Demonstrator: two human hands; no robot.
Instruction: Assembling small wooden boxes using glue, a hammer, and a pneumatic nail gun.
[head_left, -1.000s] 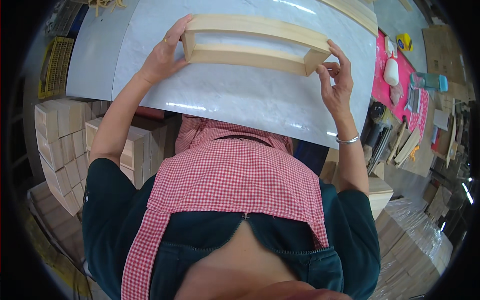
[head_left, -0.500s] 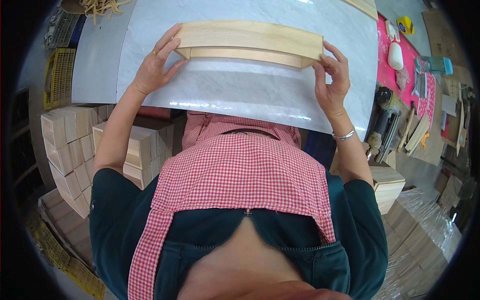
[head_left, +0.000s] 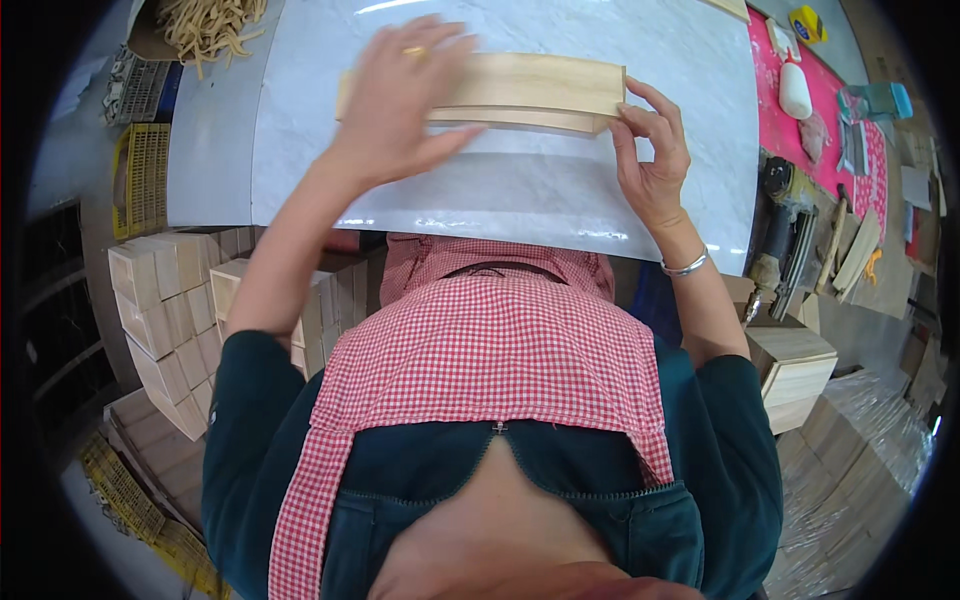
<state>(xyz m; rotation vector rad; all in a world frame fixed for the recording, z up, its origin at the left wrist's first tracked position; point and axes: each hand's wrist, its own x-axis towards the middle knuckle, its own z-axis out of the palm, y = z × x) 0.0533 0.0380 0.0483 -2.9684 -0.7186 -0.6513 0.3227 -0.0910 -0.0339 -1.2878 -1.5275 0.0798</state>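
A long, pale wooden box lies on the marbled grey tabletop, its broad side panel up and a narrow recess showing along the near edge. At its right end, my right hand grips the corner between thumb and fingers; a silver bangle circles that wrist. My left hand is over the left part of the box and hides it. Its fingers are outstretched and blurred by motion, the thumb apart from them. Whether that hand touches the panel I cannot tell.
Tan strips fill a container at the far left. Wooden boxes are stacked below the table at left. On the right, a pink surface bears a white bottle; tools lie nearer. Plastic-wrapped boxes stand at lower right.
My left hand has left the box's left end and swung rightward over its panel. My right hand keeps its hold on the right end, slightly farther left in view.
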